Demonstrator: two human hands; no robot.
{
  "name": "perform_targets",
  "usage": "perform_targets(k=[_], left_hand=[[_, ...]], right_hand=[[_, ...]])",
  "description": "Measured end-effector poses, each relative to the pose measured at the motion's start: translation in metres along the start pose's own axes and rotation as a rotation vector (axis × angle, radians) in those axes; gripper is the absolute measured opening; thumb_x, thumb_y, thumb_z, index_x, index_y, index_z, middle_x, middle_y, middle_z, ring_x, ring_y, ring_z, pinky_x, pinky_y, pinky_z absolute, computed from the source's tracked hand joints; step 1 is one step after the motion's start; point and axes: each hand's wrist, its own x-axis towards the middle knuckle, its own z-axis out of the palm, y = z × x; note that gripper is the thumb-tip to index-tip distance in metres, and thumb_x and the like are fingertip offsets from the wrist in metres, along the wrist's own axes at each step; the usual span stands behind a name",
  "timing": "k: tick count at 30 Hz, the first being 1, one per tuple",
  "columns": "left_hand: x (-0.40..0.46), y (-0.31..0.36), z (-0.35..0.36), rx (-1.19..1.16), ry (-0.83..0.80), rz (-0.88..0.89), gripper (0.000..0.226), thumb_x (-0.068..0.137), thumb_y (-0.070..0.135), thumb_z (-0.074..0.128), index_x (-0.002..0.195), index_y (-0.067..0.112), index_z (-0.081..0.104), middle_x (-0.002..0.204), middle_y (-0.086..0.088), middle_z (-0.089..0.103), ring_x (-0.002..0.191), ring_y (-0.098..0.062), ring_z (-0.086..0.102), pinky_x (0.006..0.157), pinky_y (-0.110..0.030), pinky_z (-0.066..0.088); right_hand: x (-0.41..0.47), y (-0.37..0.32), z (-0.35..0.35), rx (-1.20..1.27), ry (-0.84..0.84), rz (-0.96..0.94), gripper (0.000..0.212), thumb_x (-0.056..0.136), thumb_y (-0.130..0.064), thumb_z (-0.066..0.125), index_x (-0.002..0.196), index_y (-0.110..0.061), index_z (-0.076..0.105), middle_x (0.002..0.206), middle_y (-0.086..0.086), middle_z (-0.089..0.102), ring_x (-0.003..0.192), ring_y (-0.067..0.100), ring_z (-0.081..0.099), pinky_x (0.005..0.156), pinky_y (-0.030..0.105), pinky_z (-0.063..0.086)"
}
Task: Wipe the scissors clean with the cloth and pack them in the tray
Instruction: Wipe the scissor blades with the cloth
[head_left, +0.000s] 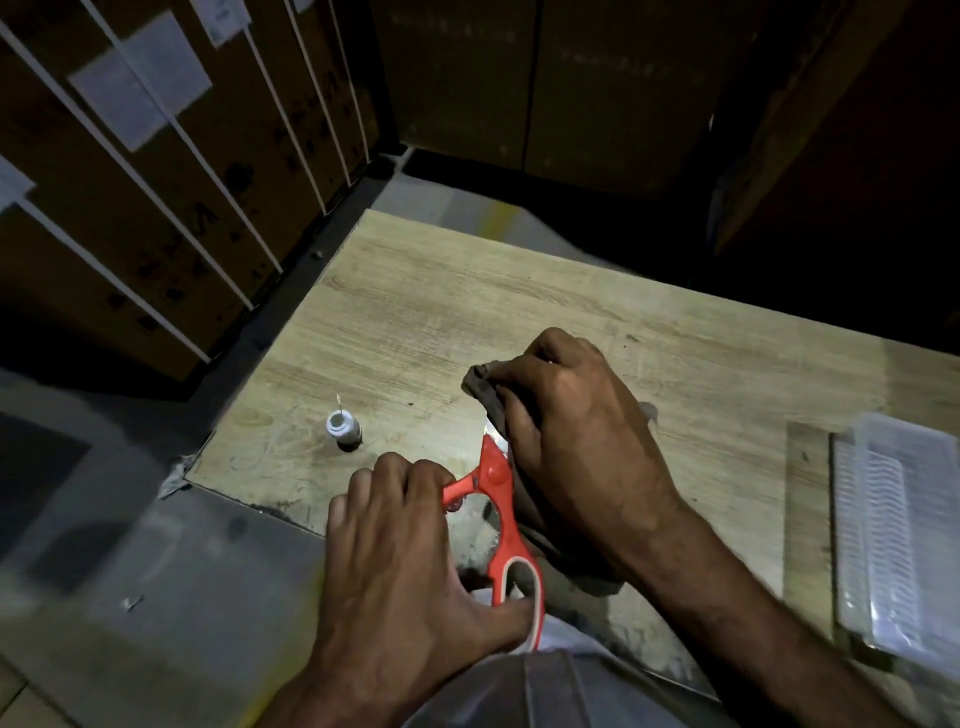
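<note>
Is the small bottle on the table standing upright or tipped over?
Upright. The small bottle stands on its base on the table, its white open top facing up, with a thin stick rising from it.

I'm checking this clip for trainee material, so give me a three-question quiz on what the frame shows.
1. True or false: the scissors already lie in the tray.
2. Which hand presses the cloth on the blades? A left, B right.
3. Fill in: the small bottle stands to the ____ of both hands.

Key:
1. False; the left hand holds the orange handles over the table.
2. B, the right hand.
3. Left.
</note>
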Motion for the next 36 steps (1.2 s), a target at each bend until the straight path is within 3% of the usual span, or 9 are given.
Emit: perform_targets(k=[9,12,16,20,25,29,31,33,36], left_hand=[[0.013,-0.001,0.003,-0.013,-0.020,0.029,0.076,0.040,0.081,0.066,0.093,0.029,0.046,0.091,0.006,0.039,0.087,-0.021,0.041,0.077,-0.038,0.036],[0.017,-0.001,0.004,-0.031,-0.013,0.044,0.073,0.041,0.078,0.067,0.092,0.031,0.042,0.090,0.006,0.036,0.084,-0.020,0.037,0.075,-0.037,0.033],[0.023,0.000,0.002,-0.042,-0.081,-0.006,0.071,0.046,0.078,0.063,0.098,0.035,0.040,0.097,0.009,0.034,0.092,-0.018,0.035,0.084,-0.036,0.033],[0.033,-0.005,0.001,-0.081,-0.036,-0.031,0.075,0.044,0.077,0.072,0.098,0.036,0.039,0.100,0.011,0.034,0.096,-0.017,0.035,0.083,-0.036,0.034],[0.042,0.004,0.002,-0.189,-0.031,-0.022,0.072,0.043,0.071,0.073,0.097,0.037,0.038,0.097,0.015,0.032,0.096,-0.014,0.037,0.083,-0.035,0.038],[0.047,0.010,0.008,-0.275,-0.011,0.009,0.064,0.044,0.067,0.066,0.096,0.038,0.041,0.095,0.016,0.036,0.093,-0.014,0.040,0.081,-0.035,0.040],[0.049,0.013,0.010,-0.320,0.002,0.021,0.061,0.045,0.066,0.067,0.093,0.039,0.041,0.094,0.016,0.038,0.093,-0.014,0.042,0.080,-0.035,0.041],[0.052,0.015,0.013,-0.361,-0.025,0.011,0.063,0.045,0.068,0.068,0.094,0.040,0.042,0.095,0.017,0.040,0.096,-0.012,0.045,0.082,-0.035,0.043],[0.055,0.023,0.018,-0.489,-0.055,-0.023,0.066,0.039,0.071,0.067,0.093,0.038,0.047,0.094,0.014,0.045,0.097,-0.012,0.050,0.080,-0.030,0.042]], right_hand=[[0.032,0.019,-0.013,-0.038,-0.026,0.050,0.023,0.097,-0.026,0.057,0.099,-0.021,0.079,0.093,0.001,0.063,0.088,0.019,0.060,0.075,0.037,0.051],[0.045,0.037,-0.023,0.092,-0.002,0.162,0.020,0.092,-0.023,0.062,0.099,-0.023,0.081,0.097,-0.004,0.077,0.090,0.010,0.068,0.079,0.026,0.052],[0.043,0.061,-0.048,0.204,0.194,0.223,0.019,0.093,-0.021,0.066,0.104,-0.024,0.081,0.099,-0.014,0.077,0.094,-0.005,0.068,0.089,0.020,0.054],[-0.001,0.086,-0.068,0.138,0.395,0.126,0.021,0.096,-0.015,0.067,0.115,-0.018,0.076,0.101,-0.004,0.070,0.097,0.006,0.064,0.087,0.018,0.048],[-0.054,0.144,-0.014,-0.070,0.203,0.233,0.027,0.096,-0.019,0.065,0.122,-0.021,0.072,0.099,-0.005,0.055,0.084,0.014,0.056,0.068,0.026,0.043],[-0.070,0.170,0.023,-0.160,0.004,0.438,0.041,0.096,-0.033,0.064,0.137,-0.030,0.062,0.120,0.004,0.060,0.111,0.030,0.059,0.085,0.039,0.049],[-0.070,0.150,0.021,0.067,0.110,0.499,0.041,0.095,-0.043,0.064,0.135,-0.031,0.064,0.124,-0.001,0.063,0.118,0.018,0.058,0.095,0.036,0.049],[-0.068,0.110,0.011,0.463,0.157,0.488,0.033,0.094,-0.049,0.063,0.121,-0.032,0.071,0.115,-0.015,0.070,0.112,0.000,0.063,0.094,0.027,0.051],[-0.070,0.057,0.009,0.923,-0.130,0.442,0.031,0.096,-0.048,0.058,0.103,-0.025,0.077,0.097,-0.004,0.077,0.093,0.009,0.072,0.085,0.027,0.055]])
